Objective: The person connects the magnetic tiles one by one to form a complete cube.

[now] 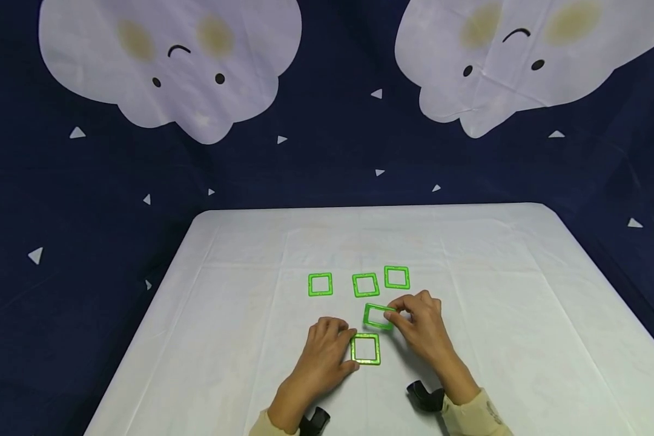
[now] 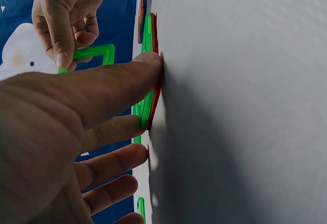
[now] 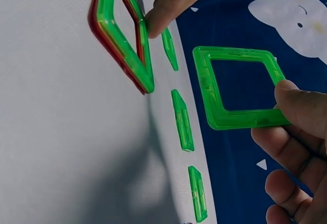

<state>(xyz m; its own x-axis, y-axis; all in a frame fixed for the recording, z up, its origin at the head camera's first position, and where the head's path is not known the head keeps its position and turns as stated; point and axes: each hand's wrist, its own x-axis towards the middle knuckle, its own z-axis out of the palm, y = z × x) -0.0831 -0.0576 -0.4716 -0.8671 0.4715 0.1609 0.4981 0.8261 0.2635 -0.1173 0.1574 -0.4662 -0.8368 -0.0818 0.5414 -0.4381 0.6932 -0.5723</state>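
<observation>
My right hand [image 1: 422, 324] pinches a green square magnetic tile [image 3: 209, 88] by one corner, between thumb and fingers. It hangs over the white table, tilted, just beyond another green square tile [image 1: 366, 362] that lies nearer to me. In the wrist views this nearer tile has a red layer [image 2: 155, 88] under its green one. My left hand [image 1: 323, 354] holds it at the left side, thumb at the near corner and index finger at the far one. The other left fingers are spread loosely beside it.
Farther back on the white table [image 1: 240, 272] lie three more green square tiles: one at left [image 1: 320, 294], one in the middle [image 1: 366, 295] and one at right [image 1: 396, 287]. A dark blue cloth [image 1: 338, 121] with white clouds hangs behind the table.
</observation>
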